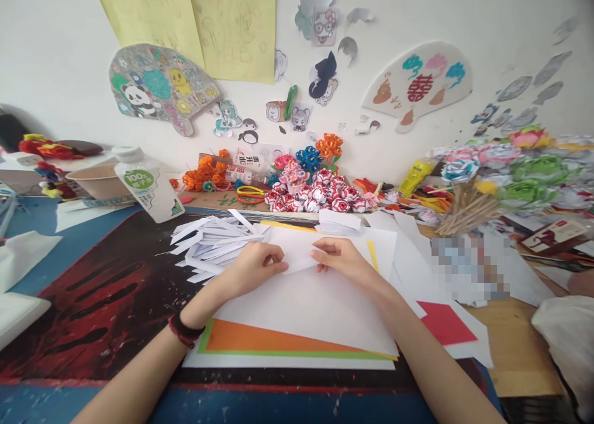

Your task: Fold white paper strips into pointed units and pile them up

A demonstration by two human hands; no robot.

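Between my two hands is a small piece of white paper, held just above a large white sheet. My left hand pinches its left end between thumb and forefinger. At the other end, the fingers of my right hand are closed on the paper. The large sheet lies on a stack with orange paper and green paper showing at the front. A pile of folded white paper strips rests beyond and to the left of my left hand.
A white bottle and a paper bowl stand at the back left. Red-and-white paper flowers and orange-handled scissors lie along the wall. More paper flowers and red paper are at right.
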